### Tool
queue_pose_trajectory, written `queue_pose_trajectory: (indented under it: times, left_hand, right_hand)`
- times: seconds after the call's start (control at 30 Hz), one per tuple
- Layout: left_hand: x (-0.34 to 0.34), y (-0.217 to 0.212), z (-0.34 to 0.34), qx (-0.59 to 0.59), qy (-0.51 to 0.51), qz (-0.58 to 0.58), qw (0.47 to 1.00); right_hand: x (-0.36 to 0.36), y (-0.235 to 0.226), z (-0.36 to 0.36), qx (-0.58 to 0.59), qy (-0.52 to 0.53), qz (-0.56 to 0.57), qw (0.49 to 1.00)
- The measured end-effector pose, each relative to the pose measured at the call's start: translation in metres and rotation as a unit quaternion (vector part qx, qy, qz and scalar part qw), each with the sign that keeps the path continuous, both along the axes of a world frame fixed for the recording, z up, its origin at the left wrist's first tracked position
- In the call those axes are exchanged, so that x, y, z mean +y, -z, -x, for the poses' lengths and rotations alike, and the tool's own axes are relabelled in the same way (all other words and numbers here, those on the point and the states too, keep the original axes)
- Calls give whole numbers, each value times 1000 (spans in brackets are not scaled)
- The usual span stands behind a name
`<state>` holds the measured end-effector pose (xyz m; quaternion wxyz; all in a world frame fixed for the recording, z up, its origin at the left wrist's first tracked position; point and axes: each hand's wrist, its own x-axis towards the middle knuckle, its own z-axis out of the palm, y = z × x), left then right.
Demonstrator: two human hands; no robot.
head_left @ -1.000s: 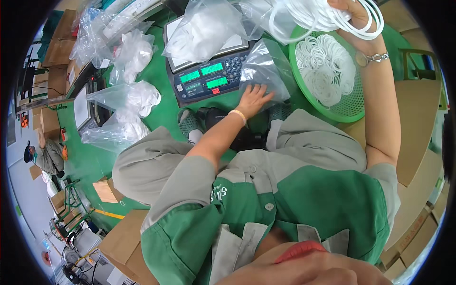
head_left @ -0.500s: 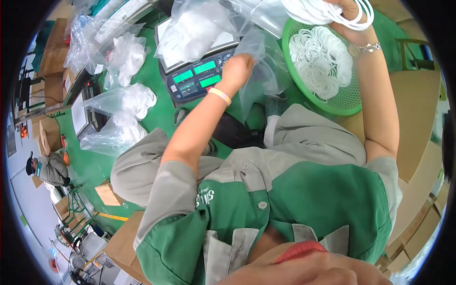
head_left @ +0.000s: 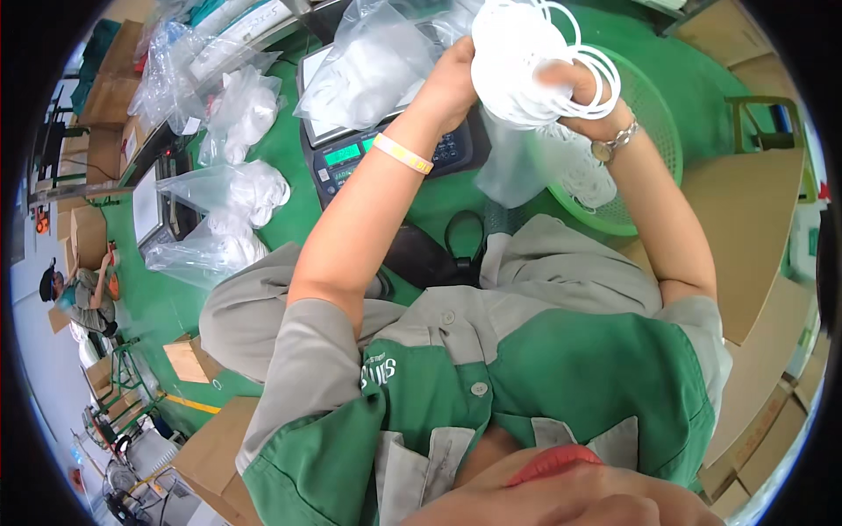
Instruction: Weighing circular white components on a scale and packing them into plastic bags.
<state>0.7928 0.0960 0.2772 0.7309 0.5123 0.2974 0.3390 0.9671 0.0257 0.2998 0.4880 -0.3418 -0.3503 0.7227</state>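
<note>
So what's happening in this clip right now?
A person in a green and grey work shirt holds a bunch of white rings up with both hands: the left hand grips one side, the right hand the other. A clear plastic bag hangs below the rings. Beneath sit a weighing scale with a filled bag on it and a green basket of more rings, on a green table.

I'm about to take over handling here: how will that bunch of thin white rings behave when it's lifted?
The bunch of white rings looks thin and light, probably easy to lift. The loops splay loosely around the right hand, so some may slip free unless pinched together. They hold round outlines, so likely springy rather than limp. The left hand steadies them from the other side.
</note>
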Motion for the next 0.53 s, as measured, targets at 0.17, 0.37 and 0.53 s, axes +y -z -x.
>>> queue_pose_trajectory:
  times: [0.17,0.37,0.53]
  left_hand:
    - [2,3,20,-52,-14,97,994]
    - [22,-4,66,-117,-109,96,983]
    - [2,-24,67,82,-60,-166,981]
  right_hand:
    - [2,2,7,-27,68,3,997]
    - [20,30,-62,-31,101,9,994]
    - [22,26,-68,-59,127,9,990]
